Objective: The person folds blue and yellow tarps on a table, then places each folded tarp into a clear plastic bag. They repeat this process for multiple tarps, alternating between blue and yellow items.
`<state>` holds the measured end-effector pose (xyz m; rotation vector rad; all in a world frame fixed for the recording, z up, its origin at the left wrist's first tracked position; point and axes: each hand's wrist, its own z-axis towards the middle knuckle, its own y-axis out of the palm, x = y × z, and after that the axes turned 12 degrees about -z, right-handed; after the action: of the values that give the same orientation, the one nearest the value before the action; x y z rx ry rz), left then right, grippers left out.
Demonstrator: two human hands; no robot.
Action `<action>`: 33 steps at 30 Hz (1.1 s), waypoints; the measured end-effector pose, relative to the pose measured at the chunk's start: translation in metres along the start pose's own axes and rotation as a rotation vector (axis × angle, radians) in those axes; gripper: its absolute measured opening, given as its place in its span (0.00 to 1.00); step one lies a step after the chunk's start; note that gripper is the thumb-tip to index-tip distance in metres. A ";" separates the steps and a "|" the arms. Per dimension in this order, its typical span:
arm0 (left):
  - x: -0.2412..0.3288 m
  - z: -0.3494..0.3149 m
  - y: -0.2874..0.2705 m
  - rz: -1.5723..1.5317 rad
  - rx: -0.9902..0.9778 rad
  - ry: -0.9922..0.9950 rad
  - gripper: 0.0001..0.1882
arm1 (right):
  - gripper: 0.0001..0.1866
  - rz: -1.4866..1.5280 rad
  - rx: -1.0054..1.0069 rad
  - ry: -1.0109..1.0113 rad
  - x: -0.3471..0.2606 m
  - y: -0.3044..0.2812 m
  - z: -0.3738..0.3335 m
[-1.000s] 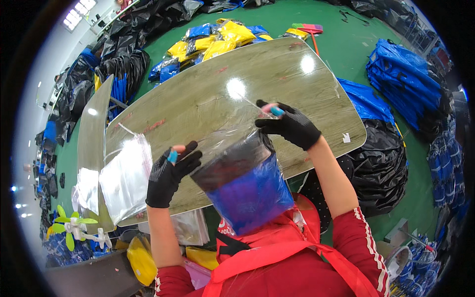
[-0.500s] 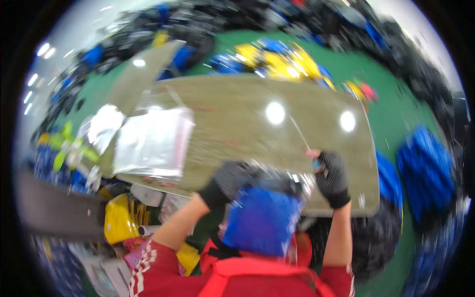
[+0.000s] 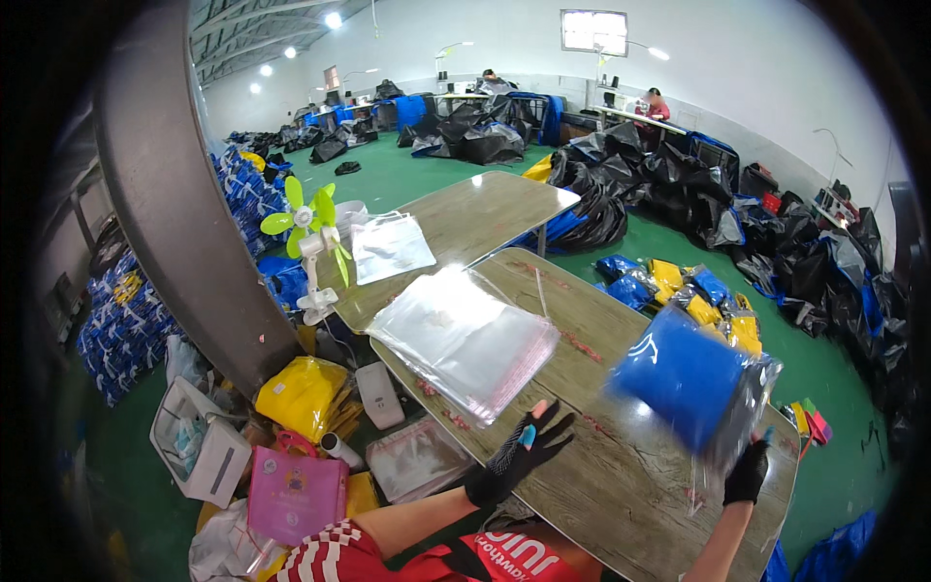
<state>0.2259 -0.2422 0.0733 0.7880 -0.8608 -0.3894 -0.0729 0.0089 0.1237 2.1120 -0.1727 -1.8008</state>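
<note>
My left hand (image 3: pixel 519 451), in a black fingerless glove with blue tape on a finger, is spread open over the near table edge, beside a stack of clear plastic bags (image 3: pixel 465 339). It holds nothing. At the right, my right hand (image 3: pixel 745 472), gloved the same way, is closed at the lower edge of a flat blue pack in clear plastic (image 3: pixel 679 373). The pack is tilted above the table, smeared by motion, with a dark grey strip along its right side. How firmly the fingers grip it is partly hidden.
A wood-grain table (image 3: pixel 621 485) lies before me, with another table (image 3: pixel 495 209) behind. A green fan (image 3: pixel 310 233) stands left, near a pillar (image 3: pixel 184 194). Blue and yellow packs (image 3: pixel 679 291) lie on the floor beyond. A pink bag (image 3: pixel 296 495) and white bin (image 3: pixel 199 441) are below left.
The blue pack has gone from close to my body to out over the table's right side. My left hand has let go of it and opened. The view has turned left.
</note>
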 end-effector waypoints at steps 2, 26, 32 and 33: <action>-0.007 0.020 0.039 -0.258 -0.016 0.016 0.30 | 0.16 -0.319 -0.181 -0.066 0.007 0.032 -0.038; -0.233 0.056 0.199 0.256 -0.296 -0.351 0.29 | 0.13 -1.021 -0.134 -0.728 0.081 -0.024 -0.229; -0.264 0.032 0.209 0.059 0.080 -0.566 0.24 | 0.16 -1.049 0.339 -0.789 0.048 -0.117 -0.220; -0.268 0.029 0.211 0.053 0.050 -0.643 0.24 | 0.18 -1.087 0.293 -0.809 0.048 -0.123 -0.219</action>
<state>0.0398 0.0435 0.1028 0.6885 -1.4924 -0.5894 0.1322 0.1495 0.0638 1.5487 0.6883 -3.3576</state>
